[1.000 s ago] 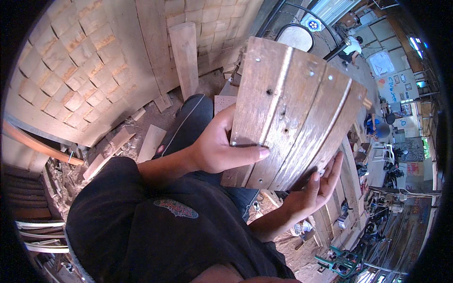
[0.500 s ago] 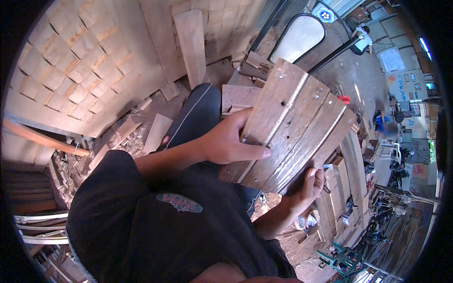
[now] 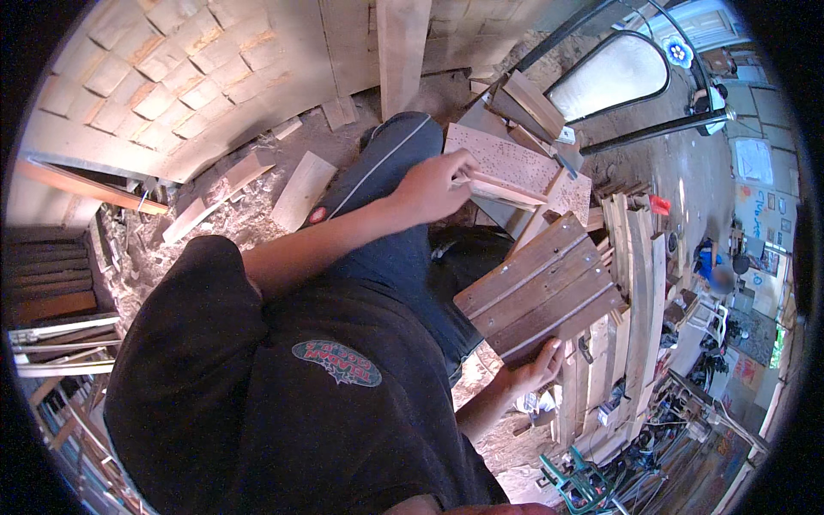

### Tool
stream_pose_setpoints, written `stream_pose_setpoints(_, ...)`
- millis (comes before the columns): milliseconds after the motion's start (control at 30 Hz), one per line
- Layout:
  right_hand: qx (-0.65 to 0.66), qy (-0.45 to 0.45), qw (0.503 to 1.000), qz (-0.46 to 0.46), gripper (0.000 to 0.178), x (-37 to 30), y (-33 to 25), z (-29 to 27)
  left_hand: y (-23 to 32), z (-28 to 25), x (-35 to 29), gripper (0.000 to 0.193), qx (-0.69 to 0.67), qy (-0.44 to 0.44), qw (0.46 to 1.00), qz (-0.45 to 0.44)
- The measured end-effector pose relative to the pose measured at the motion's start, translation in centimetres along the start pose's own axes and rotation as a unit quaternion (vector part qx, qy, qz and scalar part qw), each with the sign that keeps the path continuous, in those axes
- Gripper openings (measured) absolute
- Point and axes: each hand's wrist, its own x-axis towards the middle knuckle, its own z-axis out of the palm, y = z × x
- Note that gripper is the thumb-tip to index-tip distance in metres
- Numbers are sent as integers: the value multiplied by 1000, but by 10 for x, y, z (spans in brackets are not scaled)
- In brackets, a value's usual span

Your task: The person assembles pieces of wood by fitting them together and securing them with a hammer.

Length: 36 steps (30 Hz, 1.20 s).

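Observation:
A panel of several brown wooden slats point(image 3: 549, 287), with small holes or nail marks, tilts in front of my right knee. My right hand point(image 3: 539, 369) grips its lower edge, fingers closed on it. My left hand point(image 3: 442, 184) is off the panel, its fingers curled at the near end of a pale wooden strip point(image 3: 508, 194). What sits between those fingers is hidden. Behind the strip lies a pale board point(image 3: 502, 159) dotted with many small dark holes. A thin dark tool-like piece point(image 3: 564, 165) rests by its far right corner.
Long wooden planks point(image 3: 637, 283) are stacked on the right. A black metal frame with a white panel point(image 3: 614, 77) stands at the far right. Wood offcuts point(image 3: 306, 189) and shavings litter the floor left of my leg. Green clamp-like metalwork point(image 3: 579, 485) lies lower right.
My left hand has let go of the slatted panel and moved to the pale strip. The panel has dropped lower, toward the planks, still in my right hand. The view has shifted.

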Motion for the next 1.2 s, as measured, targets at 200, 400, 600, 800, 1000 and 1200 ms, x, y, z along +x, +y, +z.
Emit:
stream_pose_setpoints(200, 57, 33, 997, 40, 52, 20, 43, 12, -75, 26, 46, 43, 204, 52, 975, 73)
stream_pose_setpoints(400, 73, 46, 992, 91, 54, 30, 48, 25, -110, 23, 59, 33, 163, -119, 979, 27)
stream_pose_setpoints(600, 68, -17, 993, 99, 55, 57, 57, 31, -116, 11, 65, 28, 120, -73, 990, 24)
stream_pose_setpoints(800, 53, -41, 991, 118, 51, 94, 66, 63, -111, -3, 66, 29, 102, -108, 989, 7)
stream_pose_setpoints(1000, 53, -92, 987, 120, 38, 125, 85, 97, -102, -2, 69, 34, 46, -107, 991, -60)
stream_pose_setpoints(1200, 79, -58, 987, 131, 40, 119, 84, 109, -90, -7, 64, 47, 78, -54, 995, 26)
